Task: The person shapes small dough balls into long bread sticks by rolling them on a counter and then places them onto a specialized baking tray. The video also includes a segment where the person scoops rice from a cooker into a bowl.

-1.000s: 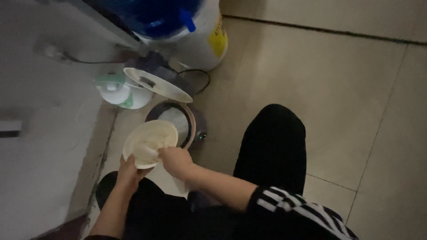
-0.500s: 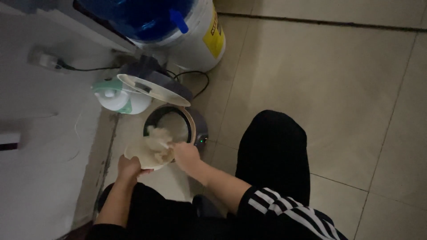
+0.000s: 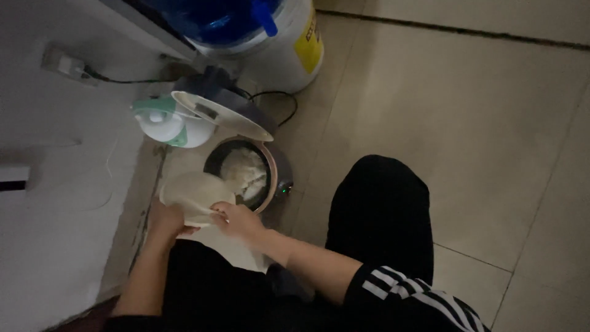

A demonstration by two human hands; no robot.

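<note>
White rice [image 3: 244,173] sits in the open rice cooker [image 3: 270,184] at frame centre. The left hand [image 3: 165,220] grips a pale bowl [image 3: 195,195] just left of the pot; the right hand [image 3: 236,219] closes on its near rim. The step looks like emptying the bowl; next it needs tilting further. Upper centre stands a white tub [image 3: 289,49] with a yellow rectangular label.
</note>
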